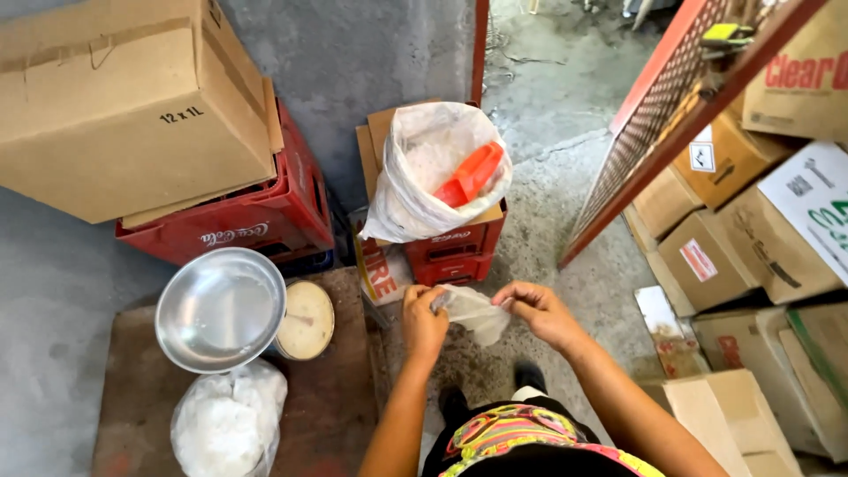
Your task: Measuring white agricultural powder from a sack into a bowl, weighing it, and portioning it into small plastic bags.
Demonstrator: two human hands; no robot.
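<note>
Holding a small clear plastic bag (pixel 474 311) between both hands, the person stood mid-frame, low centre. Left hand (pixel 423 320) pinched one edge of the mouth, right hand (pixel 537 311) pinched the other, fingers closed on the thin film, bag limp and empty-looking. Looked like the opening-up step: rubbing the mouth apart. Next move prob. needs the two layers separated w/ a light grip, since the film is slippery and crumples easily.

Above them, top centre, a big white sack (pixel 433 172) sat open on a red crate (pixel 459 247), w/ white grains and an orange scoop (pixel 470 174) inside. At lower left, a round metal pan (pixel 221 309) on a dial scale (pixel 306 320), shiny and shallow, and a filled, knotted bag (pixel 228 424) on a brown board (pixel 336 397). Cardboard boxes (pixel 760 238) stacked at right.
</note>
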